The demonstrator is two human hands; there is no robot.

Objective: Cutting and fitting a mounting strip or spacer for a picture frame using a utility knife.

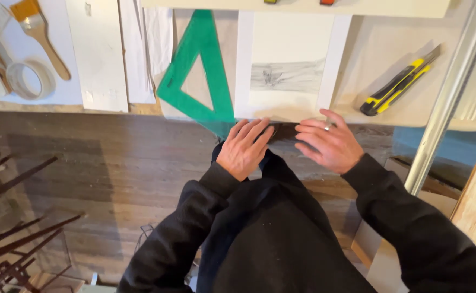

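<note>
Along the near edge of the tabletop (pixel 357 116) both hands rest flat with fingers spread, gripping nothing; the left hand (pixel 244 147) lies at the lower corner of the green plastic set square (pixel 213 81), its fingertips at the bottom edge of the white sheet with a pencil drawing (pixel 288 73); the right hand (pixel 327 142) sits just beside it, fingers pointing left along the same edge, a ring showing on one finger. The sheet lies flat between the set square and a yellow-and-black utility knife (pixel 400 81), which rests well apart to the right; it looks light, thin and easily creased or smudged, so it is best held by its blank margins with flat palms, not pinched over the drawing. Farther left lie a paintbrush (pixel 40 30) and a roll of tape (pixel 29 80); dark wooden floor (pixel 113 173) shows below.
</note>
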